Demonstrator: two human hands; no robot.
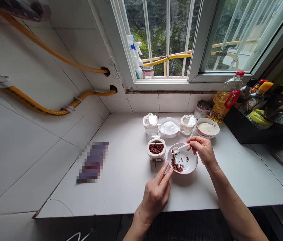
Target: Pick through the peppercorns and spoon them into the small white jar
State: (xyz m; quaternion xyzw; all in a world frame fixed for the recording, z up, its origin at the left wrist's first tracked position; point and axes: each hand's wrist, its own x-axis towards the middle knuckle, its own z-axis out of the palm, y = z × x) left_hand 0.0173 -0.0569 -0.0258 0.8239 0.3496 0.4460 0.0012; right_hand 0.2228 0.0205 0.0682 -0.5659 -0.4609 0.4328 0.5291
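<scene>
My right hand (203, 150) pinches the handle of a small white spoon (179, 148), whose scoop is over a white bowl with a pink rim (190, 164). Dark red peppercorn-like grains (177, 165) lie in that bowl, mostly toward its left side. Two outstretched fingers of my left hand (157, 190) touch the bowl's near left rim; the thumb and other fingers are partly hidden. Just left of the bowl, a white seasoning jar (156, 155) stands with its clear lid raised, holding more of the dark red grains (156, 148).
Behind are a bowl of white granules (169, 127), two lidded jars (150, 119) (188, 124) and a bowl of pale grains (208, 128). An oil bottle (225, 97) and a black box (241, 125) of bottles stand right. A blurred dark packet-like shape (93, 162) lies left.
</scene>
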